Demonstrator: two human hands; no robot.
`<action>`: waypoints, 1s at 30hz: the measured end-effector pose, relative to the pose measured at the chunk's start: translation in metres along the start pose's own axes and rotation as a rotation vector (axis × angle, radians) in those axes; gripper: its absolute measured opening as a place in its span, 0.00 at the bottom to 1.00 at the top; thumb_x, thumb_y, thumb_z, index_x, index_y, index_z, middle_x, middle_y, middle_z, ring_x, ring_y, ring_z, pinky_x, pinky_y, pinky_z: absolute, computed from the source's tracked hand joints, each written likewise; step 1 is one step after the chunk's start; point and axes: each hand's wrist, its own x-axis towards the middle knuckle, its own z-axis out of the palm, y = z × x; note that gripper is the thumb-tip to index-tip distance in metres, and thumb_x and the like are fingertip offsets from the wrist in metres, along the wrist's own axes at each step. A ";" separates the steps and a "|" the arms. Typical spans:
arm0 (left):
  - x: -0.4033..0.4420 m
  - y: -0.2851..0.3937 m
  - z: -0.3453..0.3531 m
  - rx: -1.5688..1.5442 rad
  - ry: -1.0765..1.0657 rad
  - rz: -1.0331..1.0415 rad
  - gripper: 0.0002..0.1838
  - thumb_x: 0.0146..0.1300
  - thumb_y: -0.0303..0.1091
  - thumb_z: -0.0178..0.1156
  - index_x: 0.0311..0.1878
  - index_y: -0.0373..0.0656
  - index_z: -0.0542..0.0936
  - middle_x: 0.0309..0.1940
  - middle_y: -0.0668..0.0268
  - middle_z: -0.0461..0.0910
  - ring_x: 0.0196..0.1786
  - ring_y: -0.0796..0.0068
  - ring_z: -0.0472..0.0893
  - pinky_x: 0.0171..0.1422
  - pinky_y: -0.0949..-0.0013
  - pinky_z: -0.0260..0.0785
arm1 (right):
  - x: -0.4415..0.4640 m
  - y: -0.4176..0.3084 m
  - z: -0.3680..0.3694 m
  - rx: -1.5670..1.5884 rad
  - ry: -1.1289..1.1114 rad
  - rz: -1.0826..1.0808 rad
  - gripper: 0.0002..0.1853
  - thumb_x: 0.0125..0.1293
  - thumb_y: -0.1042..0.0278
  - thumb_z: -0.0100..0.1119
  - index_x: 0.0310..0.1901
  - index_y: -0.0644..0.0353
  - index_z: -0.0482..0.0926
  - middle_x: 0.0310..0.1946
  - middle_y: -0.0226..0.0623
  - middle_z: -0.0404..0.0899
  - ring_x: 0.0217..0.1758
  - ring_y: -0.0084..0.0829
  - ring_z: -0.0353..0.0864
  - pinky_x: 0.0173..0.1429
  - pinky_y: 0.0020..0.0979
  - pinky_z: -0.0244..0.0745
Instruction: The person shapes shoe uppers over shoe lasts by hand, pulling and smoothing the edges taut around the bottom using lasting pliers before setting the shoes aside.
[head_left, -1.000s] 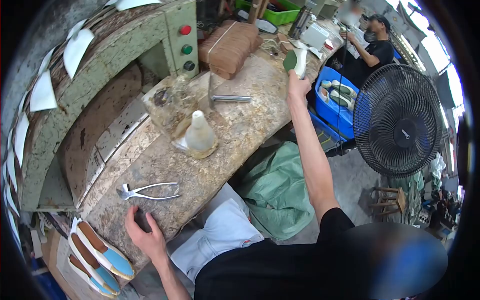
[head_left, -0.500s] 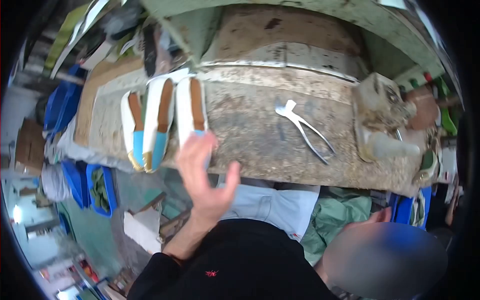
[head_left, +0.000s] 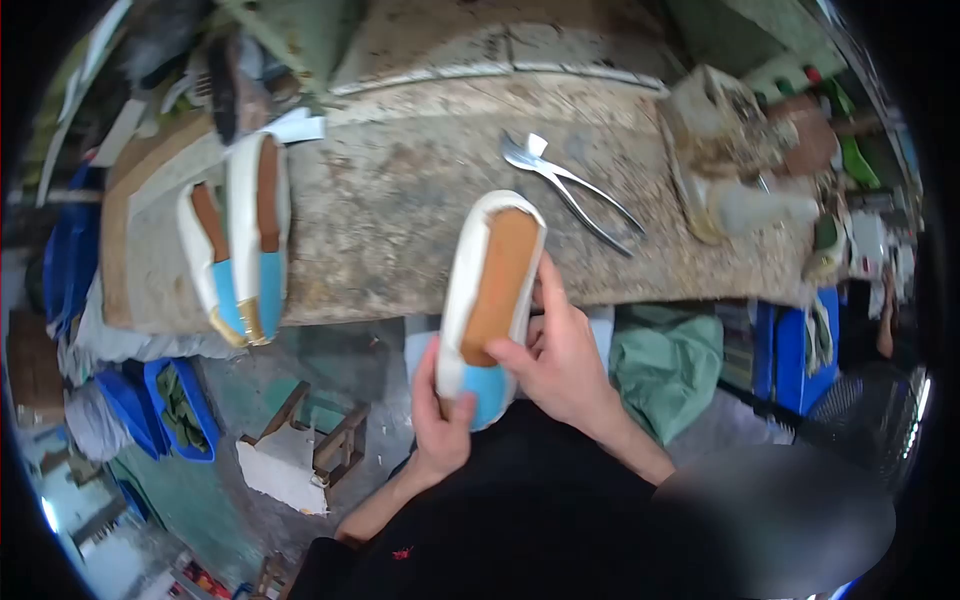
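A white shoe (head_left: 462, 270) with a brown insole and a blue patch at its lower end is held between both hands in front of my body. My left hand (head_left: 443, 425) grips its lower left side, thumb over the blue patch. On the right side, my right hand (head_left: 565, 365) is closed around it with the thumb on the insole. Two similar white shoes (head_left: 240, 195) lie side by side at the left of the workbench (head_left: 385, 215). A pair of metal pincers (head_left: 575, 190) rests on the bench, beyond the held shoe.
Crusted with residue, a container (head_left: 705, 140) stands at the bench's right end. Blue bins (head_left: 205, 430) and a wooden stool (head_left: 345, 455) are on the floor to the left. Green cloth (head_left: 665, 370) hangs below the bench's front edge. Another blue bin (head_left: 795, 360) stands at right.
The nearest of the shoes at the left has been lifted from the bench and brought to the middle. My right hand has come up and both hands now hold it. The view has shifted.
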 end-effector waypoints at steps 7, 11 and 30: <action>0.037 0.047 0.018 0.406 -0.256 0.085 0.43 0.67 0.35 0.77 0.81 0.33 0.69 0.55 0.53 0.83 0.46 0.60 0.87 0.48 0.64 0.81 | -0.065 0.034 -0.001 -0.245 0.066 0.059 0.45 0.76 0.63 0.66 0.84 0.69 0.52 0.41 0.63 0.88 0.36 0.63 0.89 0.40 0.55 0.84; 0.035 0.037 0.021 0.454 -0.311 0.169 0.32 0.75 0.26 0.66 0.80 0.29 0.71 0.44 0.48 0.89 0.40 0.60 0.90 0.45 0.60 0.82 | -0.079 0.054 -0.008 -0.238 0.130 0.017 0.44 0.74 0.68 0.67 0.84 0.68 0.53 0.41 0.60 0.89 0.31 0.58 0.90 0.36 0.52 0.85; 0.043 0.030 0.028 0.633 -0.257 0.242 0.22 0.76 0.31 0.67 0.68 0.31 0.83 0.32 0.51 0.86 0.32 0.53 0.86 0.40 0.56 0.78 | -0.065 0.052 -0.019 -0.241 0.002 0.016 0.46 0.73 0.66 0.67 0.83 0.71 0.50 0.29 0.58 0.85 0.28 0.59 0.88 0.33 0.54 0.82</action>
